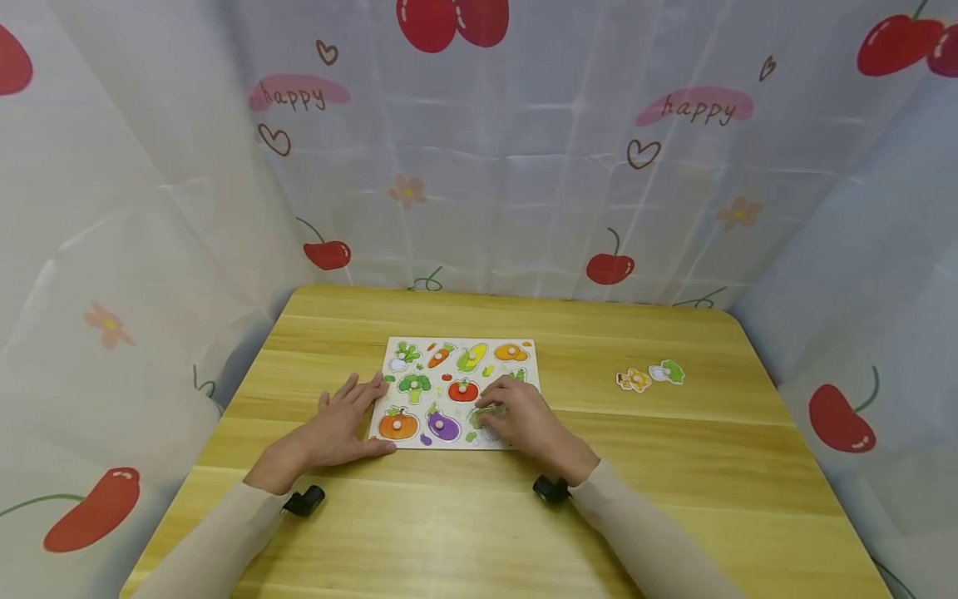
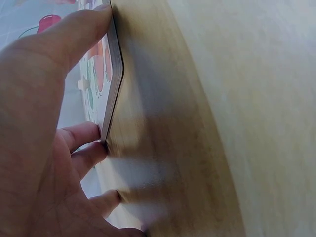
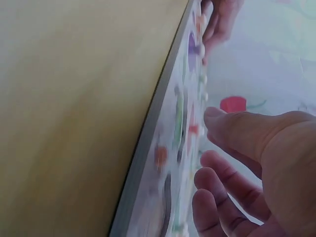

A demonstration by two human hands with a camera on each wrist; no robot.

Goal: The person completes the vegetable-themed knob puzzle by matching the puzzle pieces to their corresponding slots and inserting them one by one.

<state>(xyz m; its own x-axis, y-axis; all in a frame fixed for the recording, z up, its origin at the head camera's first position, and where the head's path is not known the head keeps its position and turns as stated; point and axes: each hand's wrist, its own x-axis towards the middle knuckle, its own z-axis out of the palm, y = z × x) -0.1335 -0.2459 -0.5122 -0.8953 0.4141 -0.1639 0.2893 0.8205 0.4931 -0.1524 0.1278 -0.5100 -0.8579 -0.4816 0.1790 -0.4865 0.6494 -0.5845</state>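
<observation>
Head view: the puzzle board [image 1: 456,391] lies flat at the table's [image 1: 674,466] middle, long axis running toward the far edge. The left hand [image 1: 340,424], fingers spread flat, braces its left edge. The right hand [image 1: 524,420] curls over the near-right piece [image 1: 482,416].

Left wrist view: fingers [image 2: 81,136] touch the board's edge.

Right wrist view: whether those fingers [image 3: 217,170] pinch a peg, I cannot tell.

The table [image 1: 674,466] was seen to be of pale wood, smooth and faintly satin, its grain running lengthwise. The puzzle board [image 1: 529,345] looked a thin printed board with a matt dark edge. At twelve o'clock, a thin creased curtain [image 1: 524,166], slightly glossy, was hung
</observation>
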